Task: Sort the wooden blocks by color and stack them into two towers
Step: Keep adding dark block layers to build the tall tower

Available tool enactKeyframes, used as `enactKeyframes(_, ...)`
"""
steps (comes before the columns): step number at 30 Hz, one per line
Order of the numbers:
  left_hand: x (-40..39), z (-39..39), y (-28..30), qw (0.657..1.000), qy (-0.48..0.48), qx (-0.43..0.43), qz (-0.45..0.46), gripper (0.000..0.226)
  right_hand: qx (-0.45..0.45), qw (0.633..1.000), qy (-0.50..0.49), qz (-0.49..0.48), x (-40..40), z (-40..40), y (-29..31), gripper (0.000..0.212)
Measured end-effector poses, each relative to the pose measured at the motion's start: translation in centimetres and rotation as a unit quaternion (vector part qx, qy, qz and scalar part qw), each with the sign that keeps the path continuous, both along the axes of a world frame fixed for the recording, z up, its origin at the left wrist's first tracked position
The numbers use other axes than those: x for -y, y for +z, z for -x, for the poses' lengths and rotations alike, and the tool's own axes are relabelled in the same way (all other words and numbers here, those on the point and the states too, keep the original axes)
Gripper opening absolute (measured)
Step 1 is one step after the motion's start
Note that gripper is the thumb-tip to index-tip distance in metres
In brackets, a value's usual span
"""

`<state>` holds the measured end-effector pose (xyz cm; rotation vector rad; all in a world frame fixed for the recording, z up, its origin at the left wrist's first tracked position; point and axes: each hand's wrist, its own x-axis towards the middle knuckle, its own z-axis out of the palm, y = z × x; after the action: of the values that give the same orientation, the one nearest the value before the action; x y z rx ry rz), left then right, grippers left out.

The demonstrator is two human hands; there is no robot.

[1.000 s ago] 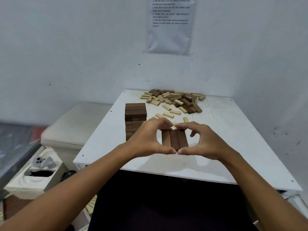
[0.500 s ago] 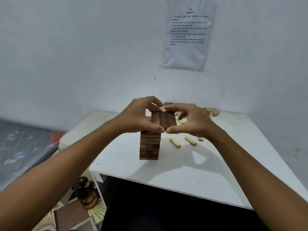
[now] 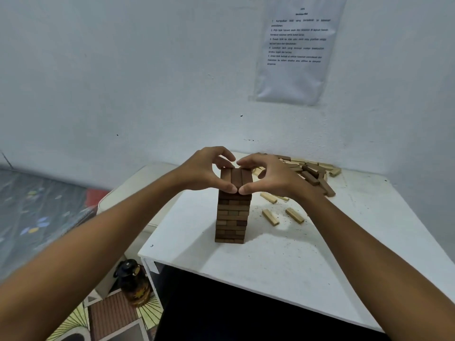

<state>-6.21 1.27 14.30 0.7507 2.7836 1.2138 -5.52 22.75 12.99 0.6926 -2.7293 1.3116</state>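
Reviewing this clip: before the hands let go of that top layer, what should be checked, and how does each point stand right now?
1. Top layer of three dark blocks sits on the dark tower: ok.
2. Left hand and right hand both grip that layer: ok.
3. Layer flush with the courses below: cannot tell, fingers cover its edges.
4. Tower upright: ok.
5. Tower all dark wood: ok.
6. Light tower begun: not ok; light blocks lie loose on the table.
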Motion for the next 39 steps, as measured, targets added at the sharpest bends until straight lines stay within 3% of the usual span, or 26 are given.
enactKeyframes(18, 0.0, 0.5, -1.1, 1.0, -0.006, 0.001, 0.001, 0.083, 0.009, 1.0, 0.01, -0.004, 0.0, 0.7, -1.0, 0.062)
enactKeyframes(39, 0.2, 0.5, -1.4, 1.0, -0.008, -0.006, -0.002, 0.07, 0.012, 1.0, 0.01, -0.007, -0.1, 0.6, -1.3, 0.065)
